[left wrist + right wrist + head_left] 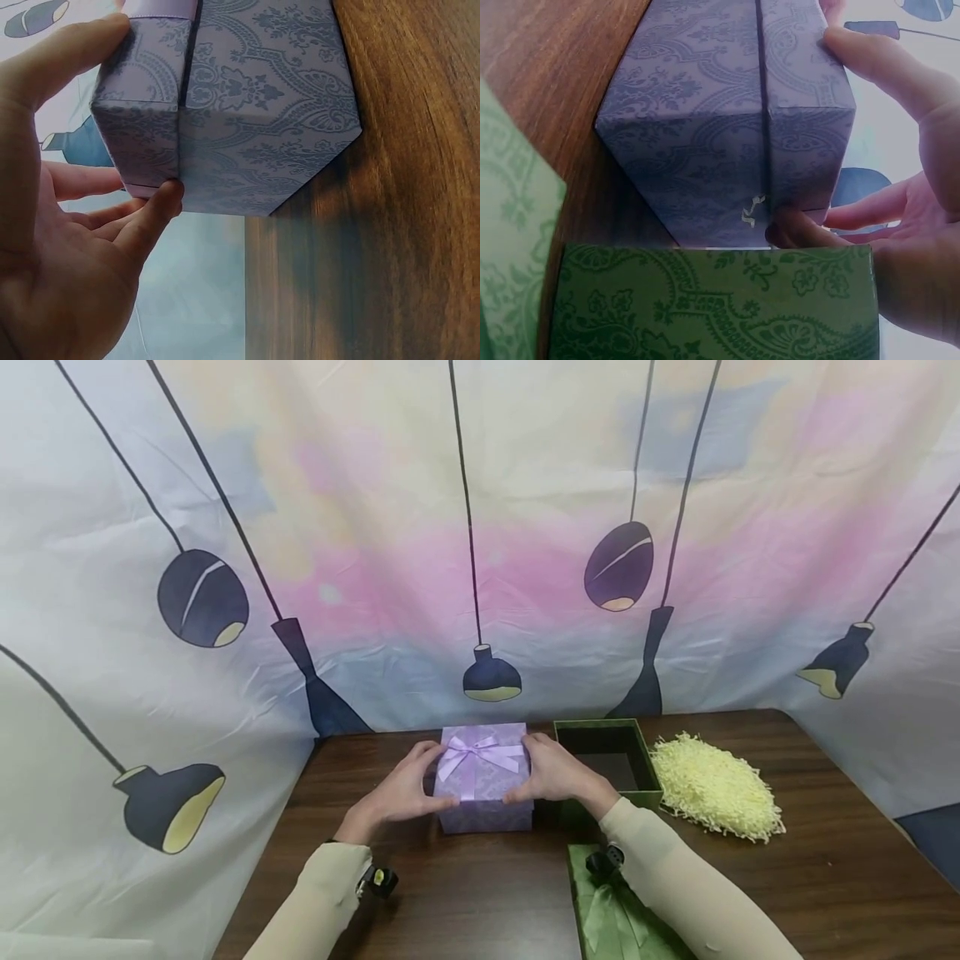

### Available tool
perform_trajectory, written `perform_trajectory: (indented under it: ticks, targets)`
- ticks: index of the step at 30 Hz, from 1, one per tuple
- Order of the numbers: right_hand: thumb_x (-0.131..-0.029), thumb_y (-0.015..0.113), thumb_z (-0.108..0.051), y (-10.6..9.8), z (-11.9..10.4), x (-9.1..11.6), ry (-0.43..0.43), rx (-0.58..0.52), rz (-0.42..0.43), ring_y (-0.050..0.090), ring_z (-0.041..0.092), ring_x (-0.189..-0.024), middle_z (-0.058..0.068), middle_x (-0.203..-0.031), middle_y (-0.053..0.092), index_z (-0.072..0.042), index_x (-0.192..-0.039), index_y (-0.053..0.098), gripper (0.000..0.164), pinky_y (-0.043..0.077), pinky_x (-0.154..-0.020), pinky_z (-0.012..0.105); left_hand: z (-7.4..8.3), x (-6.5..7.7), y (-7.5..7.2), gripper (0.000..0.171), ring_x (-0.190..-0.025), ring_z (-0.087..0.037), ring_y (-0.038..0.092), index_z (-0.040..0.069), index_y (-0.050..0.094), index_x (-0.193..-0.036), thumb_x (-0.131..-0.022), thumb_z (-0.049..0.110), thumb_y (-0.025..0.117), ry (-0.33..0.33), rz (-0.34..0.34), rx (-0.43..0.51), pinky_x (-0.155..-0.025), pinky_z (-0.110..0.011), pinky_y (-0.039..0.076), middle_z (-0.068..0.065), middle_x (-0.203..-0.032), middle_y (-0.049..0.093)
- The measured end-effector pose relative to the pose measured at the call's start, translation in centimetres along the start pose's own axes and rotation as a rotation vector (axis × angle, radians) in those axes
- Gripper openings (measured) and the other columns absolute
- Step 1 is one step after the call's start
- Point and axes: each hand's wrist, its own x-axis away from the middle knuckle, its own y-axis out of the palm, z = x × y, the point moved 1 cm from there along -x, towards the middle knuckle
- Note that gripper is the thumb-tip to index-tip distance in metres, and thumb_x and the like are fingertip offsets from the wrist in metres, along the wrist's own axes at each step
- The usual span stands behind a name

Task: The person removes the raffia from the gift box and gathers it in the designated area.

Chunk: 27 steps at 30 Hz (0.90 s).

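Note:
A purple patterned gift box (486,818) stands on the table, its lid (142,71) on and topped by a lilac ribbon bow (478,755). My left hand (405,783) grips the lid from the left, thumb along the front edge and fingers reaching round the side. From the right, my right hand (557,770) holds the same lid, its thumb also at the front. In both wrist views a dark seam separates the lid from the box body (690,75). A small pale shred (754,210) clings to the box's right side.
Just right of the purple box stands an open green box (649,768) with a dark inside. Beyond it lies a heap of pale yellow shredded paper (712,789). A green lid (587,893) with a ribbon lies near my right forearm. A printed curtain (405,685) hangs behind the table.

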Motion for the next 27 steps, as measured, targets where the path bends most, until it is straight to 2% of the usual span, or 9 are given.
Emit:
perform_trajectory:
  ticks: [15,27]
  targets:
    - [-0.06,0.087,-0.051,-0.33,-0.04,0.23,-0.013,-0.016,0.005,0.05,0.035,-0.125,0.024,-0.14,0.048,0.009,-0.141,0.042,0.11,0.044,-0.105,0.046,0.47,0.24,0.02,0.098,-0.128,-0.032,0.048,0.003,0.039,-0.148,-0.073,0.051,0.08,-0.013,0.006,0.007,-0.106,-0.049,0.041,-0.018,-0.145,0.038]
    - [-0.06,0.088,-0.05,-0.17,0.11,0.22,-0.012,-0.021,0.031,0.051,0.035,-0.124,0.024,-0.138,0.05,0.008,-0.139,0.044,0.108,0.044,-0.104,0.045,0.51,0.27,-0.06,0.099,-0.129,-0.033,0.047,0.004,0.039,-0.148,-0.072,0.051,0.08,-0.012,0.017,0.0,-0.106,-0.048,0.041,-0.018,-0.146,0.038]
